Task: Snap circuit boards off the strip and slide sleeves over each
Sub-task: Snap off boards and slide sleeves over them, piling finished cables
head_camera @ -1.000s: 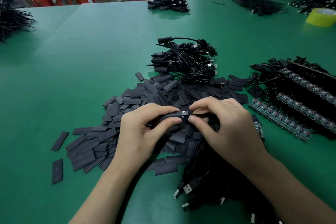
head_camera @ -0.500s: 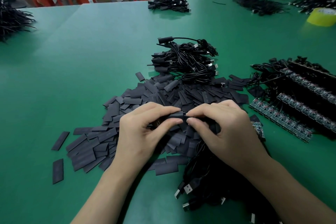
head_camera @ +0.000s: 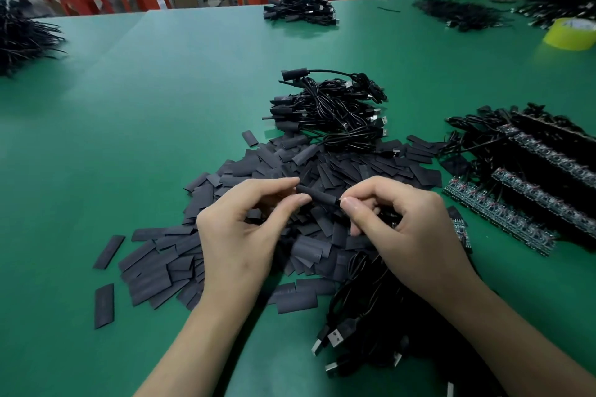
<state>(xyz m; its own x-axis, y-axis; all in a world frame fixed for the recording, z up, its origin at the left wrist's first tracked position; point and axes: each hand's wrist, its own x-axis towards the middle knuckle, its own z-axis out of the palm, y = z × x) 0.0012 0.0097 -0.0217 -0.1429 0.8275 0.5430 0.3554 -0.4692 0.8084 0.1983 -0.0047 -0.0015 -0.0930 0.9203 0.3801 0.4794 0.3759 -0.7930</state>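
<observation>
This looks like the sleeving step. The left hand point(head_camera: 245, 229) pinches one end of a short black tube sleeve point(head_camera: 317, 196) between thumb and forefinger, and the right hand point(head_camera: 409, 229) pinches the other end. They hold it mid-frame, above the pile of flat dark grey sleeves point(head_camera: 161, 267). The board itself is hidden. Next, I'd guess, the sleeve needs pushing fully home, then a reach for the dark strips of small circuit boards point(head_camera: 496, 213) at right.

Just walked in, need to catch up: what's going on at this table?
A person holds a black sleeve between both hands: the left hand pinches one end, the right hand pinches the other, above a pile of flat sleeves. To the right lie strips of circuit boards, sleeved cables sit bundled behind the pile, and USB cables lie under the right forearm.
</observation>
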